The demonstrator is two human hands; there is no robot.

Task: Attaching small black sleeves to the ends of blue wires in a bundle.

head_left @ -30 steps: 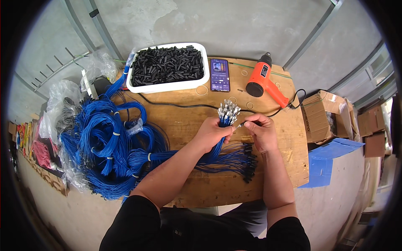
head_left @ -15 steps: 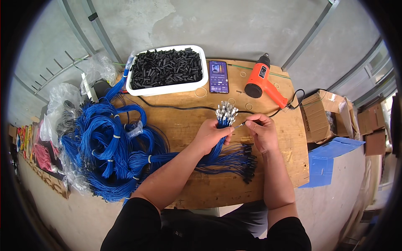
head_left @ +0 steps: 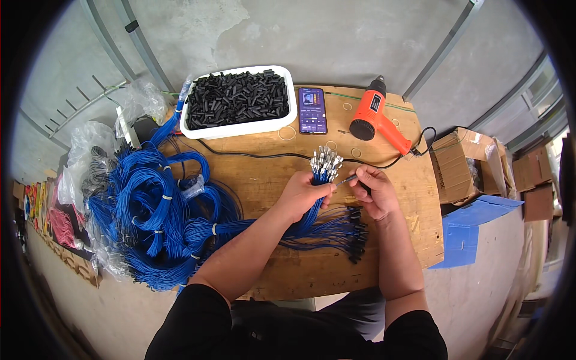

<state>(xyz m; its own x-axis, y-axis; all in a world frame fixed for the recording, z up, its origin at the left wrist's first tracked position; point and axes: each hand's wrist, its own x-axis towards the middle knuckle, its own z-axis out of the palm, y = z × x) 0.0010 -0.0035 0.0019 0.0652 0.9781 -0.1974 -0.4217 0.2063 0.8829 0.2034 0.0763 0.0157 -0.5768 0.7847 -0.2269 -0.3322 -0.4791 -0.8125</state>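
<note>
My left hand is closed around a bundle of blue wires, whose silver metal terminals stand up above my fist. From beside the left thumb, one single wire sticks out to the right. Thumb and forefinger of my right hand pinch its outer end, where a small dark piece shows. Something black, perhaps a sleeve, shows in the curled fingers of the right hand; it is too small to make out. The bundle's other ends, with black tips, fan out on the table below my hands.
A white tub of short black tubes stands at the back, beside a phone. An orange heat gun lies at right, its black cord crossing the wooden table. Coiled blue wires cover the left; cardboard boxes stand at right.
My right hand has shifted slightly, its fingers curling in more around the wire's end. The left hand and the bundle have hardly moved.
</note>
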